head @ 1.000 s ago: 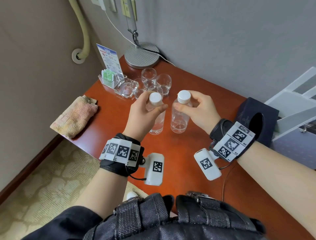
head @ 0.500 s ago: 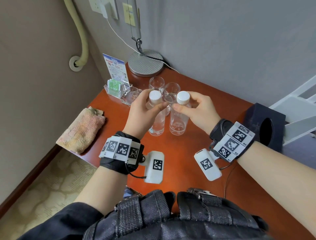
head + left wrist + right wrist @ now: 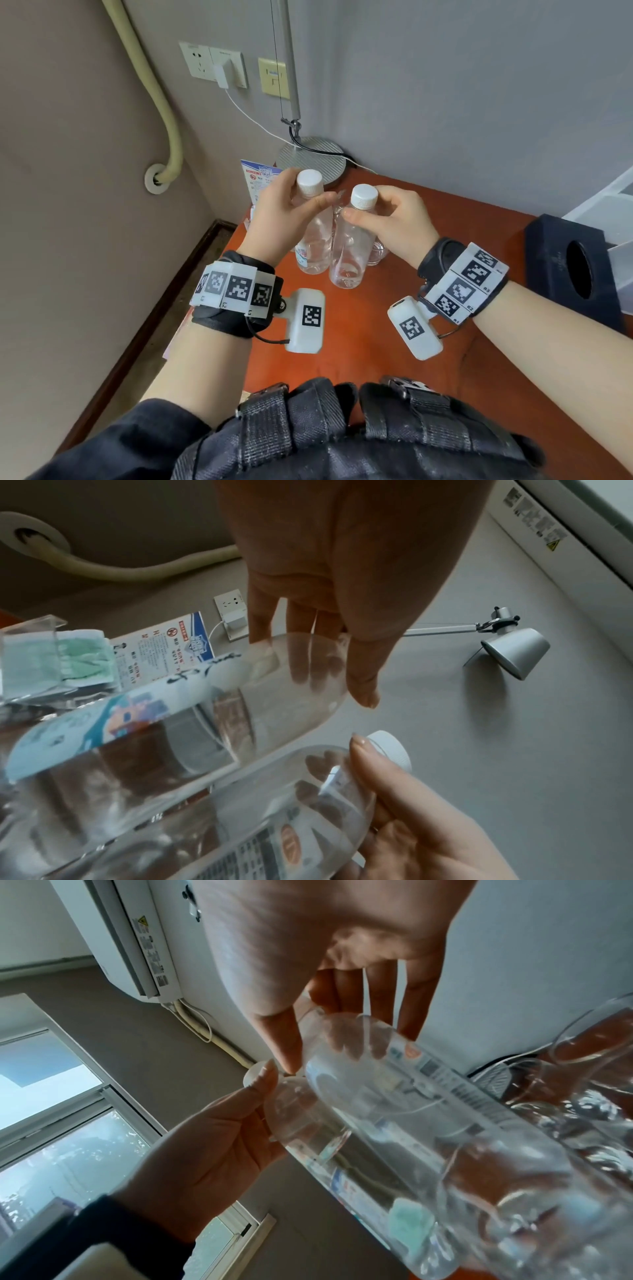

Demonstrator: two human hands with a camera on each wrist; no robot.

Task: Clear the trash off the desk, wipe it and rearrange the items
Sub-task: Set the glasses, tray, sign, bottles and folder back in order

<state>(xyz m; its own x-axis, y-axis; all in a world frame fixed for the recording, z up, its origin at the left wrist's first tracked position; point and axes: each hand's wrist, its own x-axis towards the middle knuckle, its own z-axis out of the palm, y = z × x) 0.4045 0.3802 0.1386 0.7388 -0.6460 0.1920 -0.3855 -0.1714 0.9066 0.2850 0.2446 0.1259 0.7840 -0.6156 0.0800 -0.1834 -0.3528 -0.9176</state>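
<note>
The left hand holds one clear plastic bottle near its neck, with fingers and thumb curled around the smooth shoulder just under the white ribbed cap. The right hand holds a second clear bottle in the same way, thumb in front and fingers behind, below its own white ribbed cap. Both bottles are upright and stand side by side, touching or almost touching, over the glossy red-brown wooden counter; if their bases rest on it I cannot tell. In the left wrist view the left bottle shows a printed paper label with blue and white colours, and the plastic is thin and transparent, so the fingers appear through it. Just behind the bottles, drinking glasses are partly hidden. At the back of the counter is the round, ridged metal base of a lamp with a thin straight pole, and beside it a printed card stands upright. At the right edge lies a dark, matte tissue box with an oval opening. A white charger sits in the wall socket.
</note>
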